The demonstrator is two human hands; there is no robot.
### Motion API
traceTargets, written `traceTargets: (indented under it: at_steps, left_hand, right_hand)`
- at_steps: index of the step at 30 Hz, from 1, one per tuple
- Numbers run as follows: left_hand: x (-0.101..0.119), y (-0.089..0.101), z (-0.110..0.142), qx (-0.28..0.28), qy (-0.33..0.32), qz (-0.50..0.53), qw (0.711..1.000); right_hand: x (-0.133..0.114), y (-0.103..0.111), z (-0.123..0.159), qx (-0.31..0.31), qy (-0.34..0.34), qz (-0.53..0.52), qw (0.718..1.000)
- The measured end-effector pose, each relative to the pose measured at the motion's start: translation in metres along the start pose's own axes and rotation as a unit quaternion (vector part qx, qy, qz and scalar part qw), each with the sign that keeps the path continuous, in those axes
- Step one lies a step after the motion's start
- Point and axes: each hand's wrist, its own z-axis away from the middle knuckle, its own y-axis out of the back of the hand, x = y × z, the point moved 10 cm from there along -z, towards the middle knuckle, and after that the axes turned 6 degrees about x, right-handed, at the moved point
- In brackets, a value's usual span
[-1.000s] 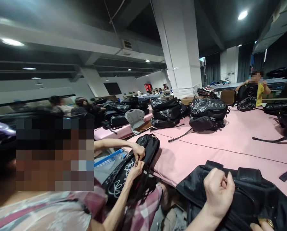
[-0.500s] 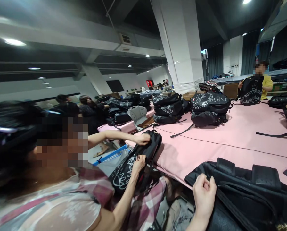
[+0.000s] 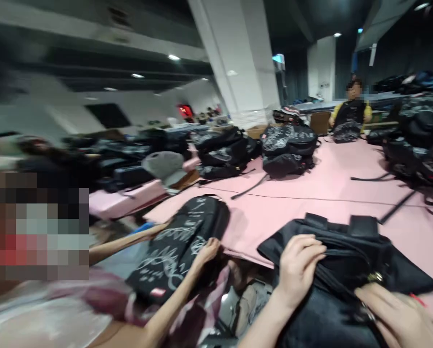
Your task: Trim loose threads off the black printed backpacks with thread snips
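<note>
Blk bag right under both hands, nr edge of pink desk, seam slanting betw. them: L hand pinching its rim, R hand closer in by metal bit, grip can't tell (blur).

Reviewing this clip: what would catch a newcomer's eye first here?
Probably the pink-covered table running through the middle and right, bright against the black backpacks standing on it. Next, at the lower right, the wearer's left hand and right hand on a black bag. To its left, a co-worker handles a backpack with white line drawings.
</note>
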Motion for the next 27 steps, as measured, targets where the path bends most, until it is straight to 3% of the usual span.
traceTargets:
  at_steps: [4, 8, 12, 15, 21, 24, 27]
  left_hand:
    - [-0.007, -0.007, 0.017, 0.009, -0.010, 0.030, 0.999]
    - [-0.001, -0.009, 0.023, 0.002, -0.077, 0.014, 0.997]
    - [0.002, -0.009, 0.025, -0.016, -0.114, -0.020, 0.993]
    - [-0.005, -0.007, 0.028, -0.012, -0.113, -0.029, 0.993]
    - [-0.001, -0.014, 0.041, -0.013, -0.163, 0.007, 0.986]
    - [0.002, -0.017, 0.042, -0.026, -0.176, 0.010, 0.984]
    - [0.003, -0.020, 0.039, -0.052, -0.176, 0.012, 0.983]
  right_hand:
    - [0.027, 0.026, -0.025, 0.046, -0.122, -0.073, 0.989]
    - [0.031, 0.020, -0.051, -0.005, -0.125, -0.113, 0.986]
    - [0.031, 0.011, -0.051, -0.036, -0.129, -0.081, 0.988]
    - [0.029, 0.017, -0.038, 0.017, -0.135, -0.048, 0.990]
    - [0.005, 0.032, -0.012, 0.177, -0.052, 0.031, 0.982]
    - [0.006, 0.032, -0.007, 0.203, -0.046, 0.013, 0.978]
    - [0.022, 0.031, -0.005, 0.208, -0.095, -0.070, 0.971]
